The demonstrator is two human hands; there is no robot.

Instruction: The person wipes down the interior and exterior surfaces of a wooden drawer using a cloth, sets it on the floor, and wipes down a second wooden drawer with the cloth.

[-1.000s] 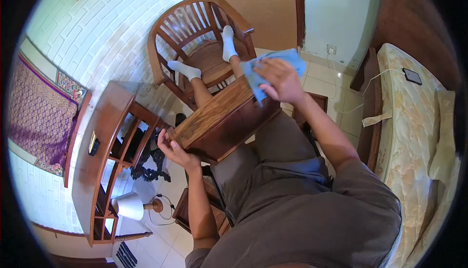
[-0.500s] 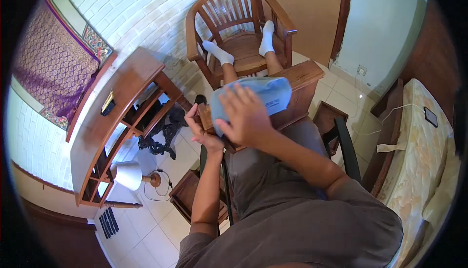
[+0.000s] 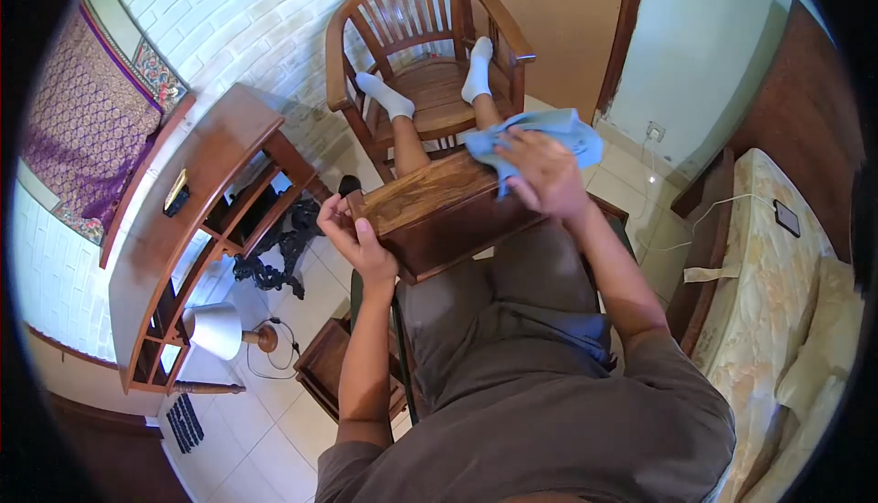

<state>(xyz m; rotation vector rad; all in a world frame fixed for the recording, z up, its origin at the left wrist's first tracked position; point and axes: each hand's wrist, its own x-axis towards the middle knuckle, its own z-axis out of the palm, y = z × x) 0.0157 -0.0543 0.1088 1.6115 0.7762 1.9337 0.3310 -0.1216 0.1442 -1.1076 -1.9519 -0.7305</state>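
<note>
A wooden drawer (image 3: pixel 466 231) rests on its side across my thighs, its grained brown panel facing up. At the drawer's left end, my left hand (image 3: pixel 361 245) has its thumb and curled fingers around the corner. My right hand (image 3: pixel 549 176) presses a light blue cloth (image 3: pixel 576 134) against the right end of the panel, fingers laid over the fabric. The cloth is bunched and hangs past the edge. Part of the right end is hidden under the cloth and hand.
A wooden armchair (image 3: pixel 439 91) ahead supports my socked feet. On the left stands a wooden desk (image 3: pixel 197 192), with a white-shaded lamp (image 3: pixel 217 330) on the floor nearby. Another drawer (image 3: pixel 320 366) lies on the tiles. A phone (image 3: pixel 786 219) is on the mattress (image 3: pixel 741 320) to the right.
My right hand has slid the cloth from the left and middle of the panel to its right end, uncovering the wood grain. My left hand's fingers have curled at the drawer's corner.
</note>
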